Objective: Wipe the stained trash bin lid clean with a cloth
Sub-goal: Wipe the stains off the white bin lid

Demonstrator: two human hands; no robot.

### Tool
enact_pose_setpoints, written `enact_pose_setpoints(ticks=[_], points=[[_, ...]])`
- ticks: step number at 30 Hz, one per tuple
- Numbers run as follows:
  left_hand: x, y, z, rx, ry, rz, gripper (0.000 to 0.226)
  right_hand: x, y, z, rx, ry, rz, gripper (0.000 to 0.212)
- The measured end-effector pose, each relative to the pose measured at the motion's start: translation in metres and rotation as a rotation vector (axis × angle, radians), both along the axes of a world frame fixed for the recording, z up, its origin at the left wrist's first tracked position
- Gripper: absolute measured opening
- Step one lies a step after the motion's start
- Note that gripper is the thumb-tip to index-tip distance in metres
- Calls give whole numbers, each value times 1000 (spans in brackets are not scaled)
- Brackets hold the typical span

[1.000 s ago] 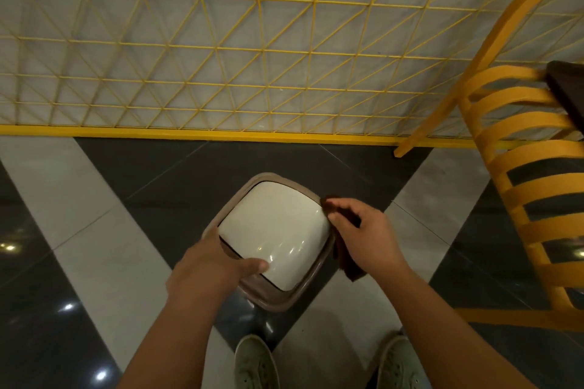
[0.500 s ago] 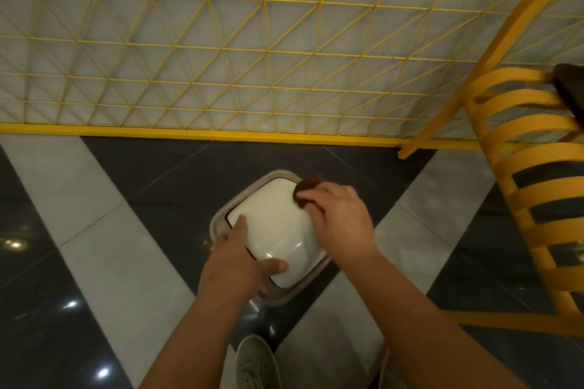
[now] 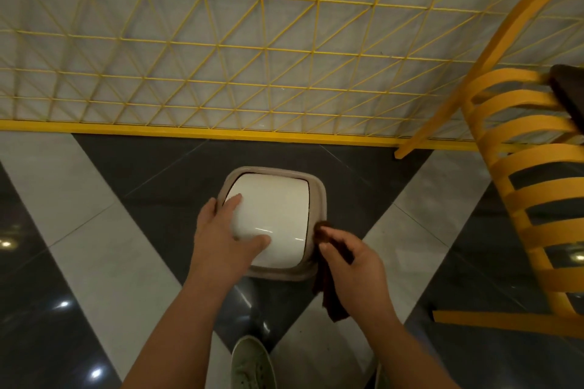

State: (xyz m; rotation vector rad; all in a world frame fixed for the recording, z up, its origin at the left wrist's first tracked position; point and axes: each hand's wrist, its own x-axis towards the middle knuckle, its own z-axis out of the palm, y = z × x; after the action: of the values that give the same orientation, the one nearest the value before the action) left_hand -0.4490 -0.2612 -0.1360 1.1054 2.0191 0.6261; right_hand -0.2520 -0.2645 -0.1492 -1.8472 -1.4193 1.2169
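Observation:
A small trash bin stands on the floor below me, with a white swing lid (image 3: 278, 208) set in a beige rim (image 3: 319, 196). My left hand (image 3: 226, 235) grips the lid's near left corner, fingers up the left edge and thumb on the lid's near part. My right hand (image 3: 354, 265) is shut on a dark brown cloth (image 3: 330, 290) at the bin's near right corner. The cloth's top touches the rim there and its tail hangs down beside the bin. No stain shows on the visible lid surface.
A yellow slatted chair (image 3: 534, 199) stands close on the right, with a dark item (image 3: 568, 95) on its seat. A yellow wire-grid fence (image 3: 252, 73) runs behind the bin. The floor (image 3: 94, 230) has glossy black and grey tiles. My shoe (image 3: 252, 363) is near the bin's base.
My right hand has drawn the cloth from the lid's far right part down to the near right corner. The bin has turned clockwise under my left hand, which still holds its left side.

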Motion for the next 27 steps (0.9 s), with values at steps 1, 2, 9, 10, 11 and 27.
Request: enact_pose_setpoints(ticks=[1,2,9,10,11,27], points=[[6,2,1,-37,55,-18,93,-1,-5,-1,98,-48,37,27],[11,3,1,-60,110,-42,101,-1,-7,-3,201,-109,90,29],[15,8,-4,-71,125,-48,107,-13,21,3,518,-382,444,28],[15,9,-3,-76,119,-54,107,-11,30,1,488,-374,421,28],[15,9,-3,-79,112,-59,107,-8,39,-2,429,-348,362,28],[4,14,-4,-44,94,-148,108,-9,79,-3,199,-372,251,26]])
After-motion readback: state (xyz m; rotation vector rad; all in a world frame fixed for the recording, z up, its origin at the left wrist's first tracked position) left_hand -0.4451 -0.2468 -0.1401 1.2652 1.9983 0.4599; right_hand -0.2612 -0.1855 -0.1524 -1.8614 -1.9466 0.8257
